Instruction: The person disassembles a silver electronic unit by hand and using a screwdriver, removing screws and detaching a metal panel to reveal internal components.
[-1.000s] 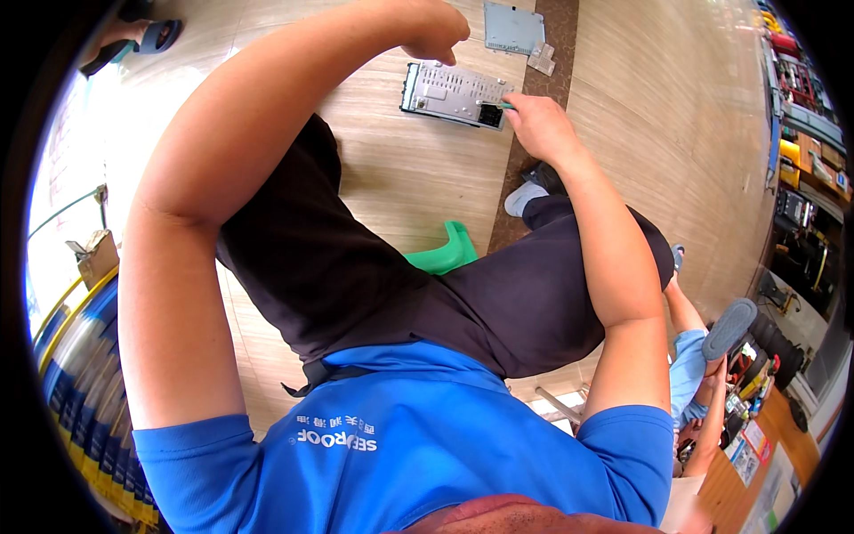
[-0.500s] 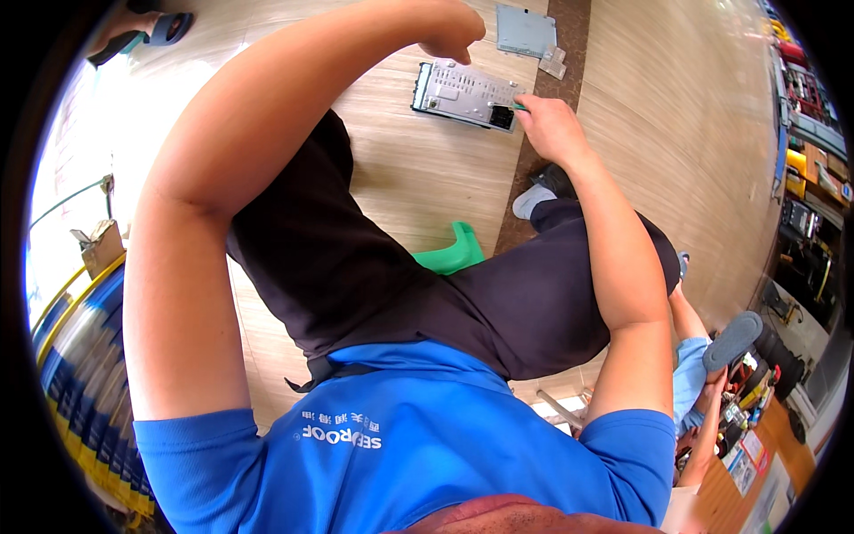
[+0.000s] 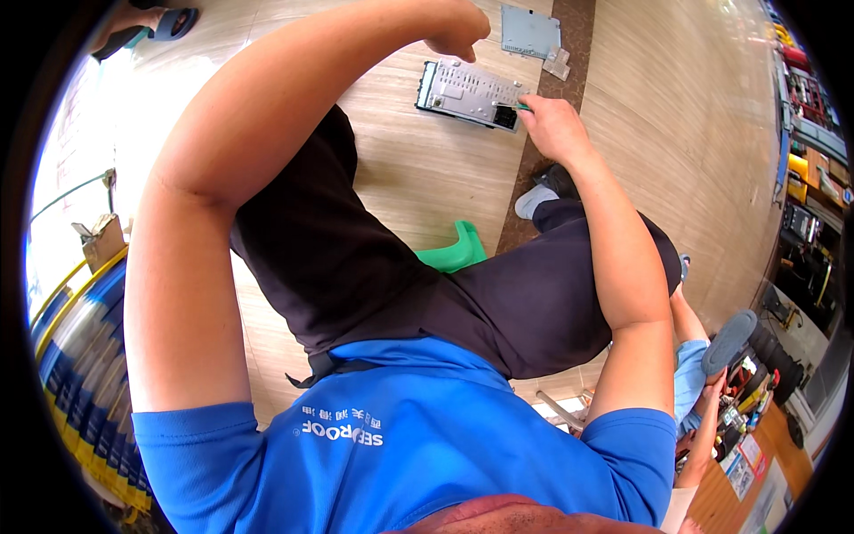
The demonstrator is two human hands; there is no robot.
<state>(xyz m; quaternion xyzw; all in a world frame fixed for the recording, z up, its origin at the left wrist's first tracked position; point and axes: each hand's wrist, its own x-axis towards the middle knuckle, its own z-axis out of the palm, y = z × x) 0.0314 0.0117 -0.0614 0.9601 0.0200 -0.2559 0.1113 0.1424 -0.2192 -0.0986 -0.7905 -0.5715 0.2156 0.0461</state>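
Metal chassis [image 3: 467,92], boxy and low, with a silver sheet top. Lay flat on glossy wood-look floor tiles [image 3: 409,169], near the top of the view and close to both hands. Was punched with rows of little slots and holes, plus a raised rectangle in the sheet. Had darker, rougher-looking edging at the left end and a black opening near the lower right corner.

As for the right hand [image 3: 555,129]: was closed in a pinch on a skinny green-handled tool [image 3: 524,108], with its thin shaft aimed left at that black opening. Couldn't tell about actual contact at the tip.

As for the left hand [image 3: 459,30]: hung by the upper edge of the chassis, with fingers bent downward and 1 fingertip right near the metal. Couldn't tell the exact opening or any grip from this angle.

Just beyond, spotted a flat blue-grey panel [image 3: 531,32], squarish with a dotted edge. Beside it, saw a small pale plate [image 3: 557,64] with an irregular outline, right at a dark brown marbled strip [image 3: 574,18] in the floor.

Closer in, noticed a smooth, curved green plastic piece [image 3: 455,253] between the legs of matte black trousers [image 3: 356,276]. Off left, caught an open cardboard box [image 3: 103,240], all creased flaps.
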